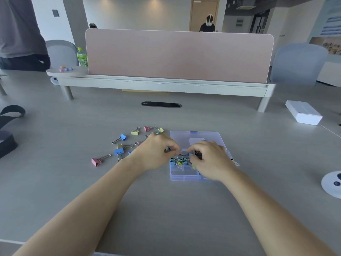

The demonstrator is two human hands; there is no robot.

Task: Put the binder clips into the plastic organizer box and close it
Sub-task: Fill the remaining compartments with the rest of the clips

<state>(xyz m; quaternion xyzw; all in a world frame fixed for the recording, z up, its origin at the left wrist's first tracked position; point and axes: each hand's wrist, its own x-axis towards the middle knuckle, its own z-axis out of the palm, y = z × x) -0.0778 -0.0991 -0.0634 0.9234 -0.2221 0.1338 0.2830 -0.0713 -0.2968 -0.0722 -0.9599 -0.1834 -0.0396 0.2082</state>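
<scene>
L hand (156, 154) and R hand (210, 159) are both low over the clear plastic organizer box (177, 177), palms down, forearms coming in from the bottom corners and angled toward each other. L fingers are curled, with thumb and index pinching a small teal-dark binder clip (168, 149) at the box's left rim. R fingers are curled too, gripping a black binder clip (198, 154) over the middle compartments; the exact contact is partly hidden by knuckles. The box is a shallow rectangle of see-thru plastic with thin divider walls. Its hinged clear lid (195, 138) lies open and flat behind the base, a small blue latch tab at the far edge. A packed row of teal, yellow and blue clips (180, 160) w/ wire handles sits in the rear-left compartments; the front-left ones look bare. The box sits centre-right on a smooth matte grey table (166, 209). Loose clips lie left of the box, folded metal bodies w/ silver wire loops: pink clip (96, 161) nearest left, blue clip (119, 151), second blue clip (122, 137), yellow clip (135, 133), far pink clip (146, 128), and a pale green clip (160, 130) just beyond the L knuckles. A flat white cardboard box (302, 115) sits far right, and a pink fabric divider panel (179, 56) stands behind.
</scene>
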